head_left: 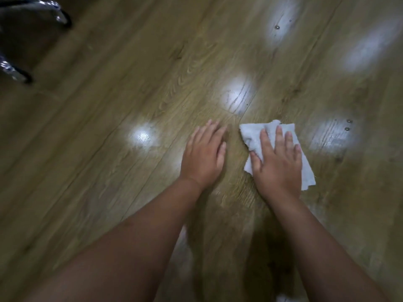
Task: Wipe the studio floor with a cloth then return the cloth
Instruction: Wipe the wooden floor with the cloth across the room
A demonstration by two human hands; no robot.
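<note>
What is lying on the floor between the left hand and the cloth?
Nothing: in the head view only a bare strip of wooden floor separates the left hand from the cloth.

Floor (135,88) is showing olive-brown wood grain, planks running diagonally, with whitish glare patches. Cloth (255,136) is appearing pale grey-white, unpatterned. Chair legs (58,16), upper left, are gleaming chrome with black tips.

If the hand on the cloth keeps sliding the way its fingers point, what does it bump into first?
Probably nothing big. The right hand presses the cloth flat on the floor, fingers pointing up the picture. Ahead lies bare wood, with small round studs far along, roughly in line.
</note>
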